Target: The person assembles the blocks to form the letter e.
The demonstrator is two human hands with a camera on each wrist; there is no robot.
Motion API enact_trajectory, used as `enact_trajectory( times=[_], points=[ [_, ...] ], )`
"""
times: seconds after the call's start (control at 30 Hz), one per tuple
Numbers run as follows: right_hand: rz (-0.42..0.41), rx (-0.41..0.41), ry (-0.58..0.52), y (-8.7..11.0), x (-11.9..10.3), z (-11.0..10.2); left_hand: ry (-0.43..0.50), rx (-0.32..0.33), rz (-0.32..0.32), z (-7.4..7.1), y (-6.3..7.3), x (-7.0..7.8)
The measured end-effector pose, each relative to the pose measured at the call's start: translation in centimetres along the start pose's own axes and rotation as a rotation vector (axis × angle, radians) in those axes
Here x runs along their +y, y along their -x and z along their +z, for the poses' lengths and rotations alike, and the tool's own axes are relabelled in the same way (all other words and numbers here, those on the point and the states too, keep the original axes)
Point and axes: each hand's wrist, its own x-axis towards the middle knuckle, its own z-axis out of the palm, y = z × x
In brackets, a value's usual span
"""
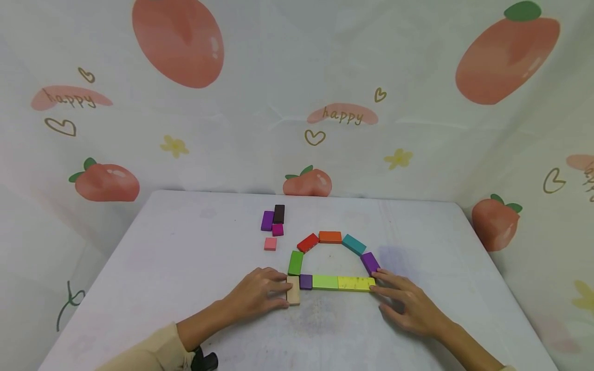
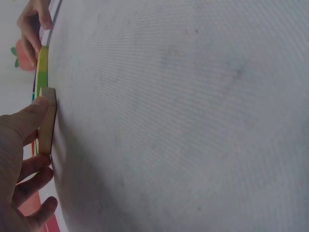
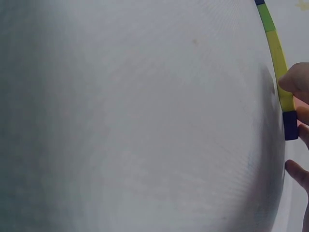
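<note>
My left hand [image 1: 257, 291] pinches a plain wooden block [image 1: 293, 293], thumb and fingertips at its edges; the left wrist view also shows the wooden block [image 2: 47, 123]. It stands at the left end of a row: a small purple block [image 1: 306, 282], a light green block [image 1: 325, 282] and a yellow block [image 1: 355, 284]. My right hand [image 1: 410, 304] has loosely extended fingertips at the yellow block's right end and the lower end of a purple block [image 1: 369, 262]. Above the row, green [image 1: 295, 263], red [image 1: 308, 242], orange [image 1: 330, 237] and teal [image 1: 354, 244] blocks continue the arch.
Left of the arch, dark brown [image 1: 279, 214], purple [image 1: 267, 220] and magenta [image 1: 277, 230] blocks lie together. A pink block [image 1: 270, 243] lies just below them. The white table [image 1: 185, 247] meets a fruit-patterned cloth [image 1: 250, 129] behind it.
</note>
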Motion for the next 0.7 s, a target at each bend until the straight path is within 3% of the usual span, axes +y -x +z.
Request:
enact_trajectory(
  times=[0.43, 0.7],
  points=[
    [0.04, -0.043, 0.019, 0.13, 0.01, -0.05, 0.014, -0.004, -0.012, 0.0, 0.01, -0.02],
    [0.011, -0.004, 0.0, 0.02, -0.16, 0.06, 0.023, 0.007, -0.01, 0.05, 0.02, -0.04]
  ],
)
